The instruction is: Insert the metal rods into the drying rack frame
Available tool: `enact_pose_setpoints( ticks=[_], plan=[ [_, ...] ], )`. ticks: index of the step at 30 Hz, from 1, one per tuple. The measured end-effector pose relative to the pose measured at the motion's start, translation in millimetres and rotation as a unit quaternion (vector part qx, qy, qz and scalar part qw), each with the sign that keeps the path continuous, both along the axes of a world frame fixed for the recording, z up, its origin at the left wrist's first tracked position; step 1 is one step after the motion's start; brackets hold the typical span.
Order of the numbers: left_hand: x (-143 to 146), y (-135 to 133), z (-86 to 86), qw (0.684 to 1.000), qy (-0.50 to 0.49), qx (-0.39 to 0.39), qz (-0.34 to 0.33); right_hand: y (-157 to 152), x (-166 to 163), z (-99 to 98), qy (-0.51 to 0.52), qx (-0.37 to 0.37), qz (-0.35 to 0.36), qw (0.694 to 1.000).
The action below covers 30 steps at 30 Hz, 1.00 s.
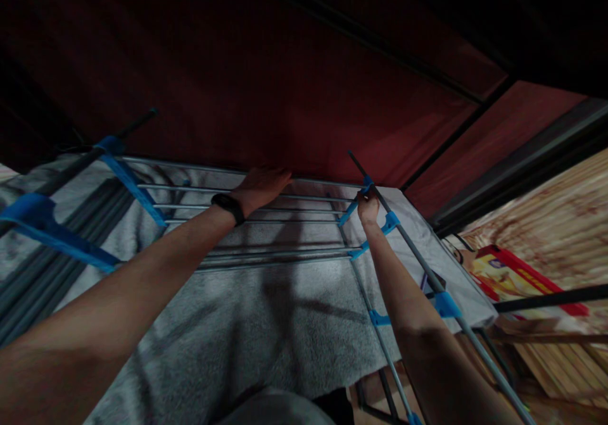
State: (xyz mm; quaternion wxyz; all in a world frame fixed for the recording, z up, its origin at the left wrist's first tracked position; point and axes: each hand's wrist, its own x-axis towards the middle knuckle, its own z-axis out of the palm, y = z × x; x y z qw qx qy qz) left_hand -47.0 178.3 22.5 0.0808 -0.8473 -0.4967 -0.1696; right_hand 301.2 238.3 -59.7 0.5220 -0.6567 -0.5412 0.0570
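Bare forearms (pixel 156 285) stretch out: right hand (pixel 369 211) clamps a blue connector (pixel 349 211) at one o'clock—apparently aligning it; left hand (pixel 261 187) (grip unclear) overlies rods (pixel 294 222) at eleven—next needs steady pressure.

Dim light leaves soft shadows on the grey blanket (pixel 327 352) and near-black upper corners.

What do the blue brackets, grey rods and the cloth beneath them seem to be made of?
Blue brackets: probably moulded plastic, given their even colour and rounded sockets.
Grey rods: likely metal tube, smooth with a faint sheen, though a plastic coating is possible.
Grey cloth: soft, matte textile, seemingly short-napped, judging by its speckled surface and folds; fibre unclear.
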Motion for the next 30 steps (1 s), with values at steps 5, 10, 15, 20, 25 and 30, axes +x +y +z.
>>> enact_pose_setpoints(
  ticks=[5, 10, 15, 20, 25, 30],
  plan=[
    [-1, 0, -1.2, 1.0, 0.012, -0.011, 0.012, -4, -3, 2.0, 0.0, 0.0, 0.003, 1.0],
    [-2, 2, 5.2, 0.999, 0.021, -0.029, 0.004, -5, -4, 3.2, -0.001, -0.002, 0.0, 1.0],
    [-1, 2, 7.6, 0.999, 0.03, -0.038, 0.012, -5, -4, 2.5, -0.005, 0.0, -0.003, 1.0],
    [0, 6, 8.7, 0.998, 0.034, -0.038, 0.022, -5, -5, 2.8, -0.003, 0.004, -0.005, 1.0],
    [-3, 4, 1.9, 0.999, 0.031, -0.019, 0.005, -5, -6, 5.3, -0.002, 0.0, -0.005, 1.0],
    [-25, -9, -13.6, 0.997, -0.007, 0.063, 0.041, -8, -7, 9.6, 0.001, 0.001, 0.012, 1.0]
  ],
)
